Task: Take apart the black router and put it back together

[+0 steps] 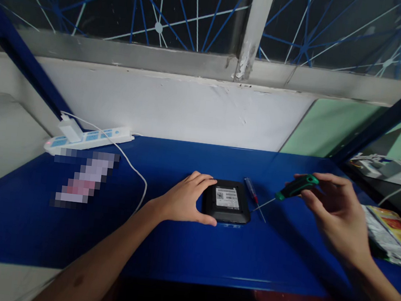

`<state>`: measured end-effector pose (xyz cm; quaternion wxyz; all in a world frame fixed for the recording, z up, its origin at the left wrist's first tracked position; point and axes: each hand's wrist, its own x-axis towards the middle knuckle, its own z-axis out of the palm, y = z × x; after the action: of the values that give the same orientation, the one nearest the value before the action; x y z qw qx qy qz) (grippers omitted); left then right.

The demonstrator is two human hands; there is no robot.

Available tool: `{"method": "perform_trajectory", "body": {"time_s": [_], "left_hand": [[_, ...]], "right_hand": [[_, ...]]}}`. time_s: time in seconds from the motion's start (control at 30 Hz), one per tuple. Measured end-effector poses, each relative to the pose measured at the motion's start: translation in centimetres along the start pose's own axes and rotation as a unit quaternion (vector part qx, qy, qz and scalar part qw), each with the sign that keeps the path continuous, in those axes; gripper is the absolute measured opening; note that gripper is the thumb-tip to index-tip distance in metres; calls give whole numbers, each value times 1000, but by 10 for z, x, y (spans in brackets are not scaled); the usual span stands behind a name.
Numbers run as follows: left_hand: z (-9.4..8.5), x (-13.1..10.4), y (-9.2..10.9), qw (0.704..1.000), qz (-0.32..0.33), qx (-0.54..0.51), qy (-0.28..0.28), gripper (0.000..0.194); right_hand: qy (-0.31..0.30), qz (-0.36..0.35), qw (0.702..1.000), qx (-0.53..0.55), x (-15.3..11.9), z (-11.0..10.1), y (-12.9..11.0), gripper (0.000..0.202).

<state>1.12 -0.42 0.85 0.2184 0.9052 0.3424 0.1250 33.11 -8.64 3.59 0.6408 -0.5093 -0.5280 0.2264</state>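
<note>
A black box-like device [245, 205] with a white label on its upper face lies flat on the blue table [175, 249]. My left hand [190, 197] grips its left side, thumb at the front edge and fingers at the back. My right hand [338, 209] holds a green and black screwdriver [296, 186] by its handle, and the shaft points left and down towards the device's right edge. Whether the tip touches the device cannot be made out. A second, thinner screwdriver [251, 190] lies just right of the device, its shaft crossing behind or below the held one in view.
At the back left sits a white power strip [115, 136] with a plugged-in adapter, whose white cable [133, 166] runs forward across the table. A pixelated patch covers something at the left. Colourful packets [397, 235] lie at the right edge, near a black surface with white items.
</note>
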Motion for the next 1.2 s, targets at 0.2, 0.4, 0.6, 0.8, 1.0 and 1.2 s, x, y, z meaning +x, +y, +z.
{"method": "perform_trajectory", "body": {"time_s": [0.2, 0.4, 0.6, 0.8, 1.0, 1.2], "left_hand": [[0, 0, 0, 1000, 0, 2, -2, 101], [0, 0, -1, 1000, -1, -3, -1, 105], [1, 0, -2, 1000, 6, -1, 6, 105], [0, 0, -1, 1000, 6, 9, 4, 105], [0, 0, 0, 1000, 7, 4, 7, 104], [0, 1, 0, 1000, 9, 9, 5, 104]], "right_hand": [[12, 28, 1000, -6, -2, -5, 2, 39], [26, 16, 1000, 0, -4, -5, 4, 39], [44, -13, 999, 17, -2, -10, 9, 41], [27, 6, 999, 33, -6, -8, 12, 39], [24, 3, 999, 38, -7, -5, 10, 40], [17, -10, 999, 30, -6, -5, 7, 37]]}}
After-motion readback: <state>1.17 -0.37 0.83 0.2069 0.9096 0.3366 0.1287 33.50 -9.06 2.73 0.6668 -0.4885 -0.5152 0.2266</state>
